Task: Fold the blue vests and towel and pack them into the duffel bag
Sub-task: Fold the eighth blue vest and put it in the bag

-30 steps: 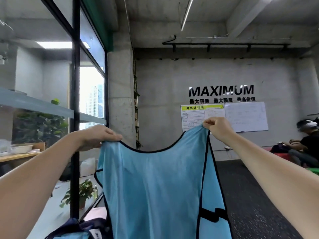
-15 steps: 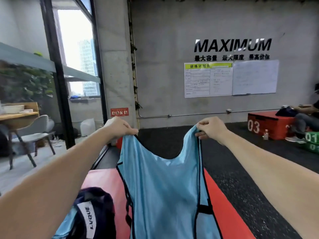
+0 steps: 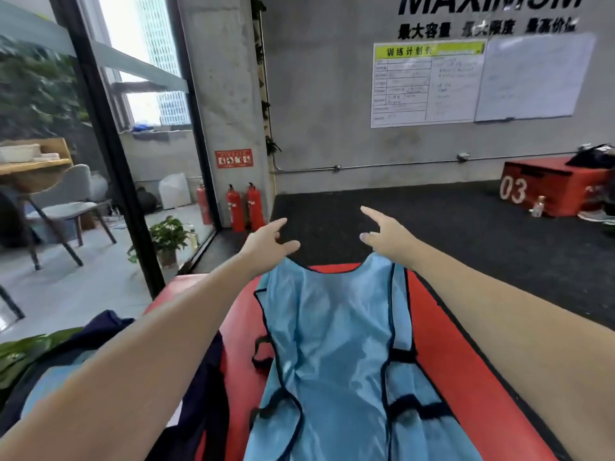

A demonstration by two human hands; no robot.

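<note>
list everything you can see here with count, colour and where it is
vest: 1, light blue with dark trim, spread flat on the red mat
mat: 1, red, under the vest
duffel bag: 1, dark navy, left of the vest, partly behind the left forearm
fire extinguishers: 2, red, at the foot of the concrete pillar; a third red one shows behind the glass
potted plant: 1, green, on the floor behind the glass
chair: 1, grey, far left
plyo box: 1, red, marked 03, right by the wall
whiteboards: 2, white, on the wall
left hand: open, above the vest's left shoulder
right hand: open, above the vest's right shoulder
</note>
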